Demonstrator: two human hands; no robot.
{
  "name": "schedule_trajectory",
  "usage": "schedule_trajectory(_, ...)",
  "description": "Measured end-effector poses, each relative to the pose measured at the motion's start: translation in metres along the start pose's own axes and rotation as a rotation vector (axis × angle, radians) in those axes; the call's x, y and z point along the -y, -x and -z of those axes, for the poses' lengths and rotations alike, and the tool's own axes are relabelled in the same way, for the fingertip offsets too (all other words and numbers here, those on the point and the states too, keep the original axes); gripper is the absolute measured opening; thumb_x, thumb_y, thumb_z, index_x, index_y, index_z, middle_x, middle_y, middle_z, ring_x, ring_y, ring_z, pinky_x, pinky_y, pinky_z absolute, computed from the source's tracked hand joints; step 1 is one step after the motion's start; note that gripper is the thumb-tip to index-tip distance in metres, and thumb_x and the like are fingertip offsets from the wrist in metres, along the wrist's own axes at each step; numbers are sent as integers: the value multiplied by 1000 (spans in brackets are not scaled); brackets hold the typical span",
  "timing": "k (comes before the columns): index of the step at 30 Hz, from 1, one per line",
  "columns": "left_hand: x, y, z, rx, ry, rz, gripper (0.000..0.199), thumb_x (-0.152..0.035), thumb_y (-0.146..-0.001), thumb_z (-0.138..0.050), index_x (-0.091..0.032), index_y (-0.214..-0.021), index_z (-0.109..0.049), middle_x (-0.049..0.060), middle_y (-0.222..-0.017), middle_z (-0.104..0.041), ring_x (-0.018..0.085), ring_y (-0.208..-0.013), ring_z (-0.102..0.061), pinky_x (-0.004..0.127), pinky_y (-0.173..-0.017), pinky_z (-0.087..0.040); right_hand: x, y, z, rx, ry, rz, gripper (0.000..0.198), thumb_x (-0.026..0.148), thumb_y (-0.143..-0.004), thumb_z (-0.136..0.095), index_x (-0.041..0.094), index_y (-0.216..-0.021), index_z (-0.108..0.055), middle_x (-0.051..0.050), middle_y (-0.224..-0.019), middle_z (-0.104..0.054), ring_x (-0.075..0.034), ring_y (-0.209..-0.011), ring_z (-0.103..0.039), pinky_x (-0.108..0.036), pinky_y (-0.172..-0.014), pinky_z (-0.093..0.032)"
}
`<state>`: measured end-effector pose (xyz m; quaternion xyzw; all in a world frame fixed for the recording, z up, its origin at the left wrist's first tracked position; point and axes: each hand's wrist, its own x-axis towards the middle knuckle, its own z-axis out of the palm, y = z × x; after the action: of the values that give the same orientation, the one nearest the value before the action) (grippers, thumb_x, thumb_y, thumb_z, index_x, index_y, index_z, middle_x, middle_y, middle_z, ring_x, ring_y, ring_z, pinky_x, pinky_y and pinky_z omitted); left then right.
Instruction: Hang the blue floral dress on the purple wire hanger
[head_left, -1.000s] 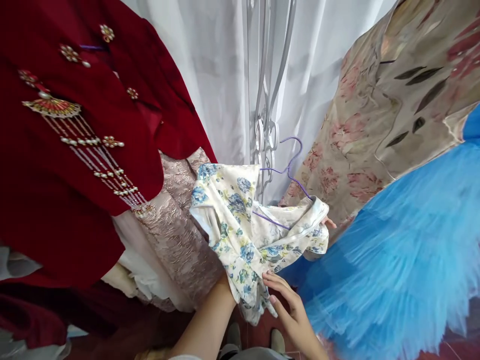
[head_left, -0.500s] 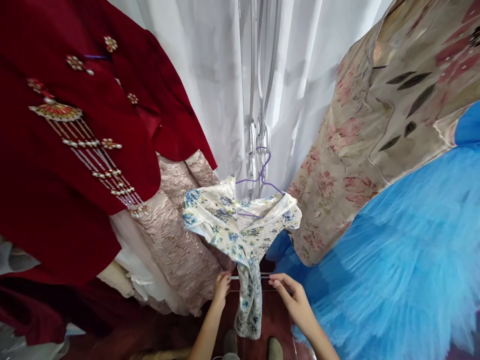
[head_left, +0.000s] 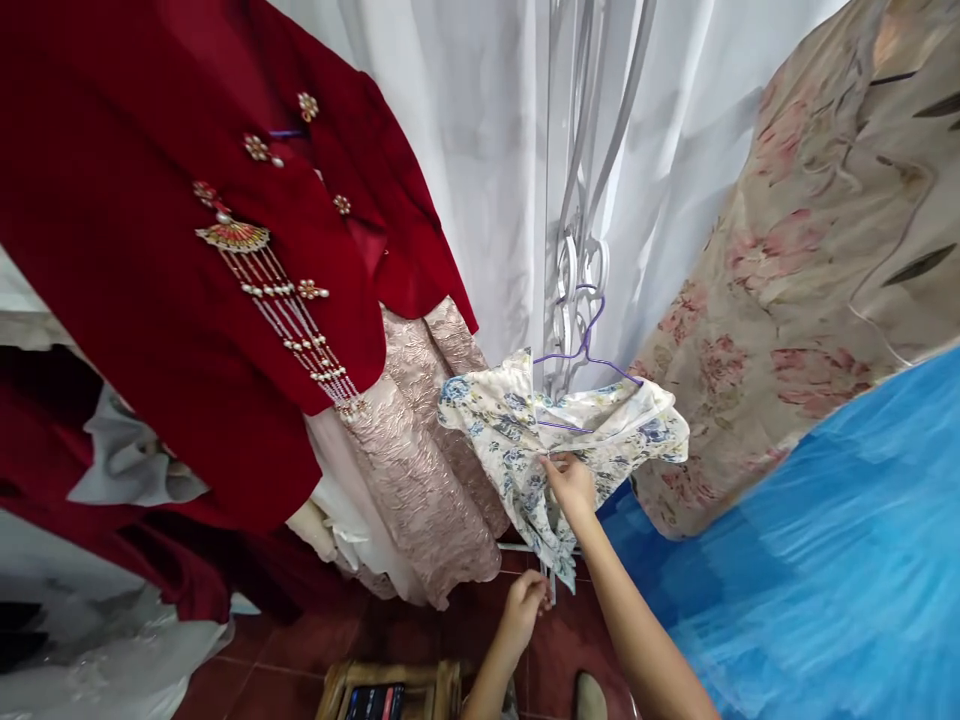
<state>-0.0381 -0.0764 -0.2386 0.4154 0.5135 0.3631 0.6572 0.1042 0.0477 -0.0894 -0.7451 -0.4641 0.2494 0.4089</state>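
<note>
A white floral top (head_left: 499,415) with blue flowers and a V neckline hangs on a purple hanger (head_left: 592,330). My right hand (head_left: 571,490) reaches up to the front of the neckline, thumb and fingers pinched on the cloth. Lower down, my left hand (head_left: 527,605) is beside the top's bottom edge with its fingers curled in. What lies between those fingers is too small to make out. The hanger hooks among white rings (head_left: 568,265) on a pale metal stand.
A dark red jacket (head_left: 247,420) with a beaded brooch hangs at left over a pink textured skirt (head_left: 420,470). At right hang a beige floral dress (head_left: 720,290) and blue tulle (head_left: 810,560). A wooden stool (head_left: 337,695) with a phone-like dark object stands below. White curtains hang behind.
My right hand has risen from beside the narrow lower part to the neckline. My left hand has dropped slightly. The lower part now looks shorter. The view has shifted left.
</note>
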Motion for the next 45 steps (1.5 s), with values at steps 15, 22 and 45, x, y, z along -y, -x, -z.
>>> schedule_trajectory(15, -153, -43, -20, -122, -306, -739, 12, -16, -83, -56, -19, -91, -65, 7, -94, -69, 21, -90, -65, 32, -83, -51, 2, 79, 3, 111, -625, 83, 47, 63, -81, -67, 19, -64, -58, -1, -48, -56, -16, -45, -50, -28, -47, -39)
schedule_trajectory(22, -154, -21, -22, 27, -398, -807, 8, -19, -87, -58, -20, -80, -62, 3, -77, -66, 17, -73, -62, 28, -72, -50, 71, 57, 56, -112, -753, 75, 37, 48, -78, -71, 18, -59, -61, 3, -40, -51, -8, -36, -32, -25, -40, -23)
schedule_trajectory(45, -111, 9, -35, 148, -622, -767, 7, -21, -86, -64, -20, -80, -61, 4, -76, -70, 17, -71, -66, 29, -71, -54, 147, 6, 137, -110, -810, 319, 33, 39, -78, -70, 16, -55, -63, 2, -43, -52, -7, -39, -36, -23, -39, -23)
